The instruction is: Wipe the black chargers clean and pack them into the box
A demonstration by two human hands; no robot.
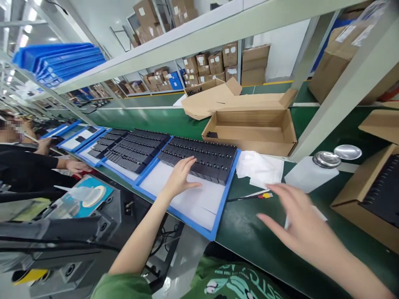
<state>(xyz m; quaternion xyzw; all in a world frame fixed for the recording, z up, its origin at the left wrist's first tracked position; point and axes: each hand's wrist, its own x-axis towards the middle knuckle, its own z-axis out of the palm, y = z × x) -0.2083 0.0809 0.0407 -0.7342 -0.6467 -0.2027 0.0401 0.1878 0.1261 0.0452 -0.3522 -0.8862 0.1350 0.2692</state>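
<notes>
Two bare hands are seen, and both are released. The left hand (181, 178) is held with its fingers and thumb spread, over one blue tray (220, 214) lined with one white sheet. Just beyond these fingertips, at the far half of the tray, the small black blocks (202, 153) are packed in rows; they stand too closely to be counted, and whether they are touched cannot be told. The right hand (296, 207), a little blurred, is held above the green tabletop (243, 228), with the thumb apart from the fingers, and nothing is seen grasped.

Just beyond the right fingertips, one pair of tweezers (249, 195) is laid, beside a few red and yellow tips (265, 195). Farther beyond that hand, some white wipes (260, 168) are piled, and one dispenser bottle (311, 174) with a metal top, its lid raised, is placed. To the right of the hand, one carton filled with black parts (383, 193) is seen. Beyond the left hand, one open carton (249, 128) is set, with one small black piece (212, 135) in its corner. To the left of this hand, at least three more blue trays (121, 178) are lined up.
</notes>
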